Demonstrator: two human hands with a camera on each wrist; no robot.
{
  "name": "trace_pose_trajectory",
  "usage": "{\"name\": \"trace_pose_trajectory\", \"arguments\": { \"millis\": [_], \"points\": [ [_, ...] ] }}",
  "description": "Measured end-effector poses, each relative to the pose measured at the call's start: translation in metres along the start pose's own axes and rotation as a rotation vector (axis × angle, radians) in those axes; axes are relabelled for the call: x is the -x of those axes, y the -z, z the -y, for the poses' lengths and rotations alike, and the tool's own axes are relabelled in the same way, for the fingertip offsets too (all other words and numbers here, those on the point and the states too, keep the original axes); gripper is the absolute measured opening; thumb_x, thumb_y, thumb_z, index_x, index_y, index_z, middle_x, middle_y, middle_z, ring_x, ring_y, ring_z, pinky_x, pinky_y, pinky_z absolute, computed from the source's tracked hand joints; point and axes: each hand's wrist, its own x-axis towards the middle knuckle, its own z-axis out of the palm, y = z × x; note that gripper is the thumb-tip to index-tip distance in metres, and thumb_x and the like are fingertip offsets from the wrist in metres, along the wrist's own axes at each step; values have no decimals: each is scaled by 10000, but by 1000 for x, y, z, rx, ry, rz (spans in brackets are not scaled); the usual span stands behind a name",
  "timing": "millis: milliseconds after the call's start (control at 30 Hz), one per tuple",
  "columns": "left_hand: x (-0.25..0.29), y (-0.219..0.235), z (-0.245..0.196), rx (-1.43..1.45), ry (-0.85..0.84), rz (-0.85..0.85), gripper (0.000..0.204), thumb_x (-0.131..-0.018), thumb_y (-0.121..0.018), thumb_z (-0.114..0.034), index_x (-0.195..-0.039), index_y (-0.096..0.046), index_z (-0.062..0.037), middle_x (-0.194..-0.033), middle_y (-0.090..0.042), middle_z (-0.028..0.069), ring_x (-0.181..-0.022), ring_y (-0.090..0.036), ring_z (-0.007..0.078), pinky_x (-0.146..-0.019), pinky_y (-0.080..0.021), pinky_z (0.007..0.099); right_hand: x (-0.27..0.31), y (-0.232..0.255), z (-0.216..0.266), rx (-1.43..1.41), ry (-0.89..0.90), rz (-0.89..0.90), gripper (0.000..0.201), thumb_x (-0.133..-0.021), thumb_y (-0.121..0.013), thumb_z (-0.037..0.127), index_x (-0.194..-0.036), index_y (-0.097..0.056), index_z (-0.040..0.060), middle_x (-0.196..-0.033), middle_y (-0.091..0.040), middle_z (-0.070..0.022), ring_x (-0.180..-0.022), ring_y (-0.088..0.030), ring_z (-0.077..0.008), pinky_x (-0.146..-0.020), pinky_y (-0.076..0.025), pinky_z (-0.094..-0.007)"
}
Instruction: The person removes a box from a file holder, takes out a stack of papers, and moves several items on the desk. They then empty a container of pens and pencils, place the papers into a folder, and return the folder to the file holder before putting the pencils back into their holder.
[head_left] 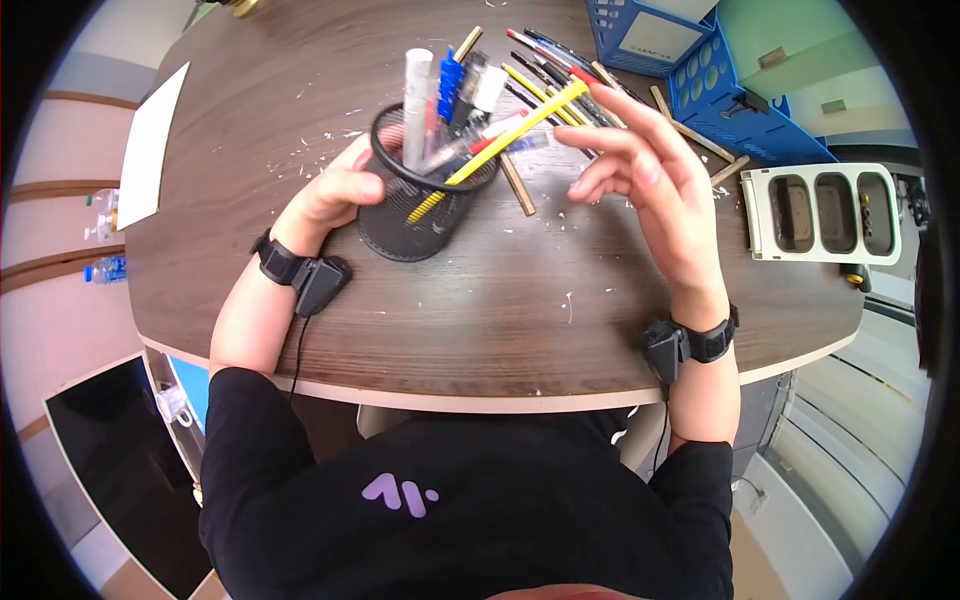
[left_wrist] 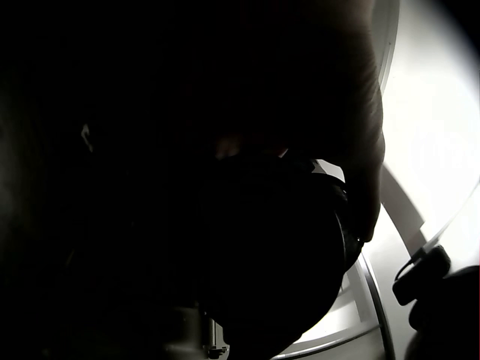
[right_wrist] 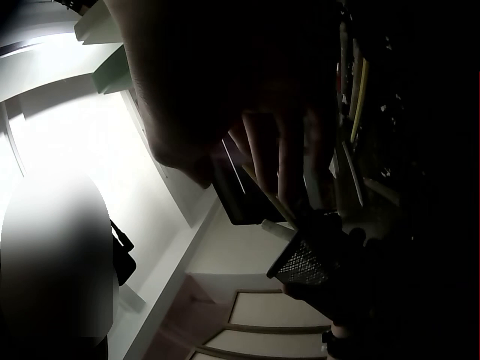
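A black mesh pen cup (head_left: pixel 405 215) stands on the dark wooden table (head_left: pixel 500 310), filled with several pens and markers. My left hand (head_left: pixel 335 190) grips its left side, thumb on the rim. A yellow pen (head_left: pixel 525 122) leans out of the cup to the right. My right hand (head_left: pixel 592 140) hovers above and to the right of the cup with straight, spread fingers, its index fingertip at the pen's top end. The cup's mesh (right_wrist: pixel 302 262) shows below the right hand's fingers (right_wrist: pixel 285 150) in the right wrist view. The left wrist view is almost black, showing only the cup's dark outline (left_wrist: pixel 277 262).
A loose pile of pens and pencils (head_left: pixel 565 70) lies behind the cup. Blue baskets (head_left: pixel 700 70) stand at the back right, and a white three-slot tray (head_left: pixel 825 212) at the right edge. A white sheet (head_left: pixel 150 145) lies far left. White crumbs dot the table.
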Motion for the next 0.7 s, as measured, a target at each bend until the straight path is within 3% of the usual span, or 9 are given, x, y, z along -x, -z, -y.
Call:
{"name": "trace_pose_trajectory", "arguments": {
  "millis": [67,100,200,233,333,367,567,667,700],
  "points": [
    [-2,6,-1,33,28,34,1124,-707,-751,-686,-1484,-364,29,-1336,-534,298,-1201,-591,395,-1033,-490,527,-4,9,-3,192,-45,-129,361,-973,-644,226,-1235,-621,-22,-1069,-717,-141,-862,-671,-121,-748,-518,-253],
    [-2,9,-2,57,26,7,1114,-721,-727,-701,-1482,-368,28,-1334,-534,303,-1175,-606,398,-1010,-507,514,-6,10,-13,332,-21,-258,284,-927,-690,210,-1124,-670,7,-969,-716,-98,-783,-658,-132,-726,-519,-264],
    [-3,6,-1,50,13,-22,1092,-743,-700,-710,-1478,-372,29,-1323,-536,315,-1134,-630,402,-967,-537,486,-6,17,-12,1076,-47,-170,180,-876,-710,159,-1005,-692,35,-885,-684,-81,-709,-640,-177,-713,-525,-296],
    [-3,5,-1,35,9,-22,1086,-748,-698,-706,-1477,-373,31,-1319,-538,318,-1127,-634,403,-957,-544,478,-4,13,-16,1118,-63,-193,157,-840,-727,166,-949,-691,58,-880,-641,-86,-753,-642,-239,-719,-531,-341],
    [-3,5,-2,-2,4,20,1084,-757,-682,-712,-1478,-371,35,-1310,-541,319,-1125,-635,399,-956,-545,471,-1,10,-24,1306,15,-161,185,-840,-741,206,-945,-687,64,-916,-624,-80,-836,-646,-261,-725,-534,-380],
    [-2,5,-2,21,5,9,1084,-757,-679,-716,-1476,-373,36,-1308,-543,318,-1124,-635,397,-955,-546,468,-1,8,-25,1338,11,-163,197,-839,-744,228,-944,-683,73,-922,-604,-76,-894,-641,-264,-733,-535,-390],
    [-3,2,-3,42,9,-6,1089,-757,-669,-724,-1474,-372,39,-1303,-549,313,-1120,-637,392,-950,-548,462,-4,4,-33,1441,122,-218,154,-868,-715,189,-950,-673,66,-890,-647,-85,-808,-658,-264,-698,-539,-364],
    [-3,2,-3,39,9,1,1089,-755,-680,-712,-1479,-365,38,-1304,-549,312,-1124,-635,393,-956,-545,465,-9,9,-24,1005,44,-357,126,-905,-689,166,-964,-670,56,-854,-693,-87,-726,-670,-216,-681,-538,-331],
    [-4,-1,-4,40,8,-2,1089,-754,-685,-707,-1480,-363,37,-1306,-548,312,-1127,-634,394,-960,-542,467,-10,13,-20,878,113,-428,127,-943,-662,151,-979,-668,30,-831,-722,-74,-692,-663,-147,-675,-529,-286]
  ]
}}
